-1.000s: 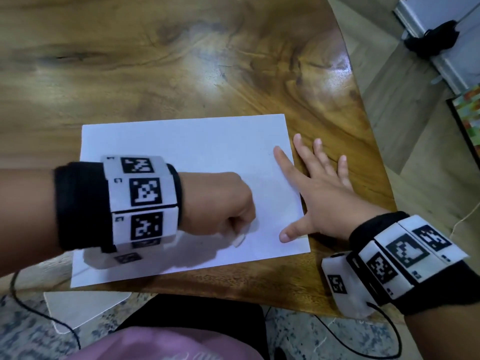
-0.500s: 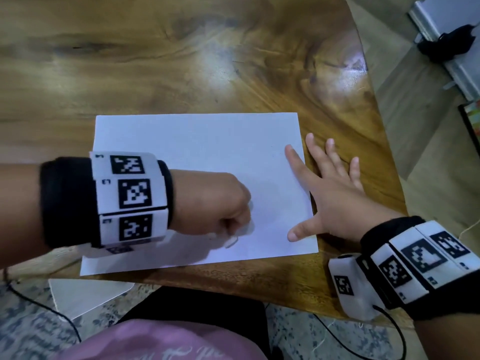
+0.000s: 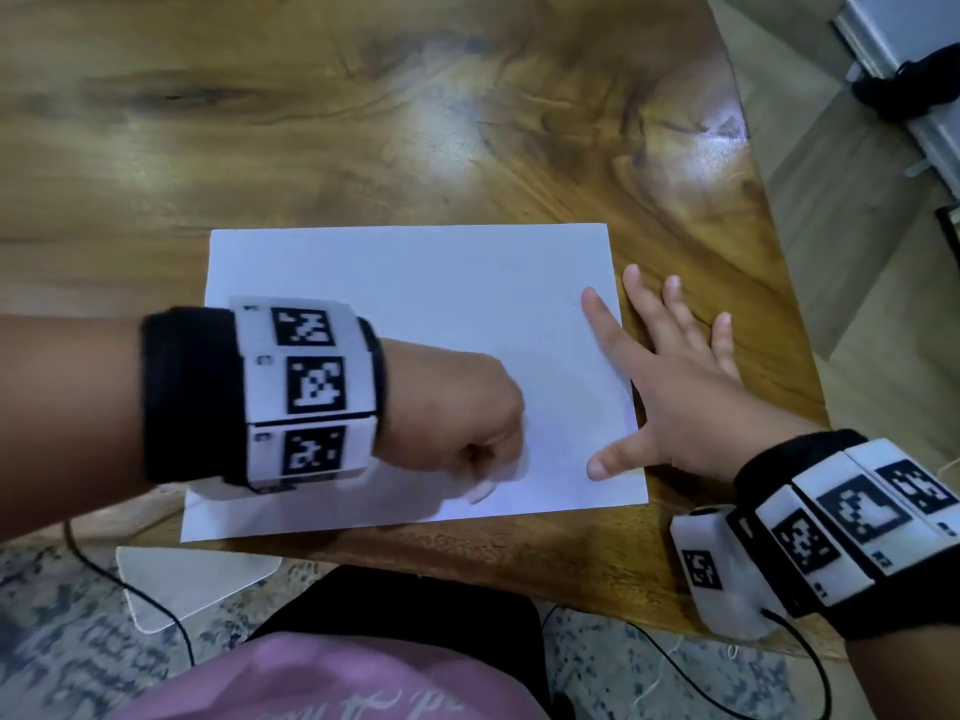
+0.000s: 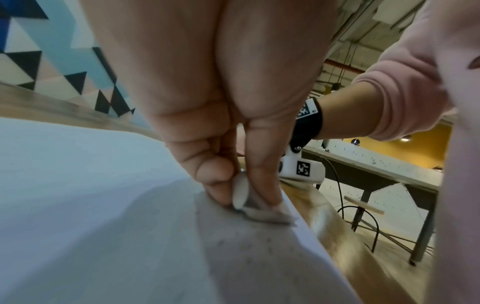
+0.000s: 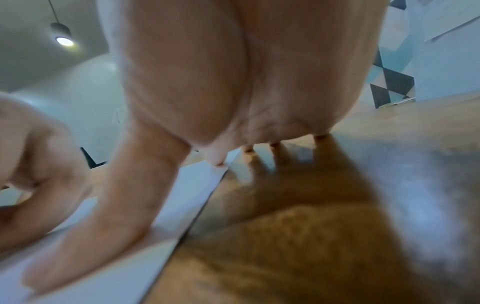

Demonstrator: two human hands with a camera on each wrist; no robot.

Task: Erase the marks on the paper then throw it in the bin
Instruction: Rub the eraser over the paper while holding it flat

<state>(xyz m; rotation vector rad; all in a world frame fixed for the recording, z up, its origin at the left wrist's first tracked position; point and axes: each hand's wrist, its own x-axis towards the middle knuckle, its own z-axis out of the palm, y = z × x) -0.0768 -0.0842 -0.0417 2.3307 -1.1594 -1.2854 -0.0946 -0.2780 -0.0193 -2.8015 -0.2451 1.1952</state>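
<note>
Currently left hand fisted, pinching a small white eraser, tip down on the paper near its front edge. Paper lies flat at table front edge. Right hand spread flat; thumb and index on paper's right edge, other fingers apparently on wood.

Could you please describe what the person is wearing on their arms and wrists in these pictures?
Each wrist carries a black fabric band topped by white blocks printed with black square markers. Under the right wrist hangs a white camera housing with its own marker and a thin black cable trailing from it. In the left wrist view, a pink ribbed sleeve cuff sits pushed up the right forearm.
</note>
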